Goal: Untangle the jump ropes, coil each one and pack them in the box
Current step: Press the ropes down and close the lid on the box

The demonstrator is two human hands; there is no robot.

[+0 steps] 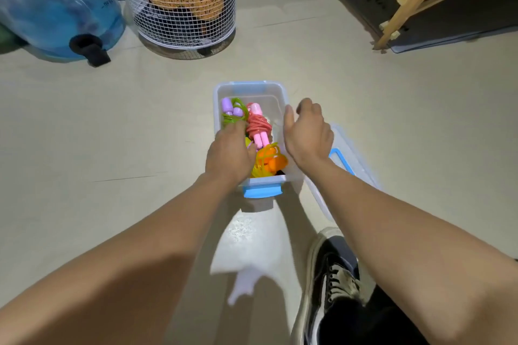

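Observation:
A clear plastic box (276,94) with blue clips stands on the floor. Inside lie three coiled jump ropes: a green rope with purple handles (234,112) at the far left, a red rope with pink handles (259,126) in the middle, and a yellow rope with orange handles (269,161) at the near end. My left hand (229,154) reaches into the box's left side, fingers down among the ropes; what it touches is hidden. My right hand (307,134) hovers over the box's right rim, fingers loosely curled, holding nothing.
The box's clear lid (344,159) with a blue clip lies on the floor right of the box. A white wire basket (179,0) and a blue water jug (56,5) stand at the back left. A wooden frame (414,0) is back right. My black shoe (333,274) is near.

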